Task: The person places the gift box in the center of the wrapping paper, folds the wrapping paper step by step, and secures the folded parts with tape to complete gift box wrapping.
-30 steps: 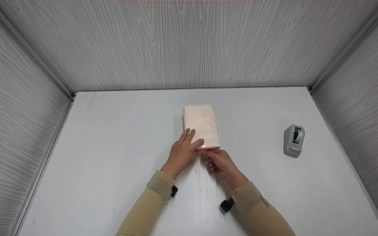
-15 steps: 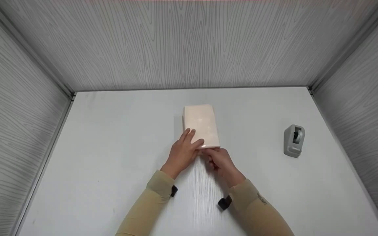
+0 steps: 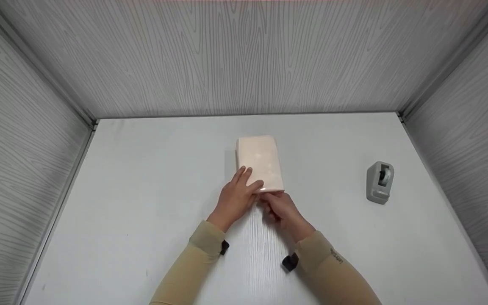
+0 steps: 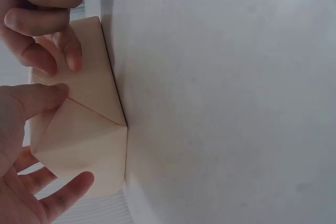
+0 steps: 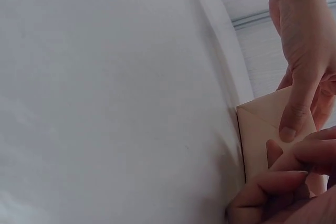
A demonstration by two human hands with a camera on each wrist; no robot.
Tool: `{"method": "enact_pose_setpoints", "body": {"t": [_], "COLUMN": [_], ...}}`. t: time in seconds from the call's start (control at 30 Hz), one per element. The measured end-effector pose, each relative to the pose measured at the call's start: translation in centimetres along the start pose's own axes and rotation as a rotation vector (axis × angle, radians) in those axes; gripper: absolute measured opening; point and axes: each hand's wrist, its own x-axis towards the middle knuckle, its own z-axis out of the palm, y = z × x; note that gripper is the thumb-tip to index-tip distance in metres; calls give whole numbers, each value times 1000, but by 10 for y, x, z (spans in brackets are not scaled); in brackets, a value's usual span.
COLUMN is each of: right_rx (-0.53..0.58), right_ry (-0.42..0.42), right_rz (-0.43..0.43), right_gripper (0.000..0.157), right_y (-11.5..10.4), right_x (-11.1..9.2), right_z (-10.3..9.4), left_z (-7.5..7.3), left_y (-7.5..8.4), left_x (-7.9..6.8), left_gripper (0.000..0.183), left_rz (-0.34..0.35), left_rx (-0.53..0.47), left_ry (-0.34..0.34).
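Note:
A box wrapped in pale peach paper (image 3: 261, 159) rests on the white table, one end towards the person. Creases at that end meet in folded flaps (image 4: 86, 135), seen in the left wrist view. My left hand (image 3: 236, 199) holds the near left corner; its thumb presses the folded end and its fingers lie along the top and side. My right hand (image 3: 285, 212) is at the same end, two fingertips touching the paper beside the left thumb, the other fingers curled. In the right wrist view its fingers (image 5: 278, 182) partly cover the end; whether they pinch paper is hidden.
A grey tape dispenser (image 3: 379, 182) with a roll of tape stands on the white table (image 3: 142, 190) to the right. Grey wood-grain panels (image 3: 244, 59) enclose the back and both sides.
My right hand has shifted slightly forward and left along the box's near end, its wrist moving a little. The left hand and the wrapped box have stayed in place.

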Motion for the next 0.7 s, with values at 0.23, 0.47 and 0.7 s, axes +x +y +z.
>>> {"method": "enact_pose_setpoints", "body": {"t": [0.23, 0.47, 0.7], "right_rx": [-170, -329, -376], "right_ry": [-73, -24, 56], "right_rz": [-14, -64, -159], "right_gripper": [39, 36, 28], "right_y": [-5, -16, -32], "right_x": [-5, -11, -8], "right_z": [-16, -52, -72], "left_z": [1, -4, -9], "left_y": [-1, -8, -12], "left_x": [-1, -4, -2], "left_gripper": [26, 31, 25], "left_rz": [9, -13, -106], "left_rx": [-14, -185, -275], "left_ry": [7, -73, -29]}}
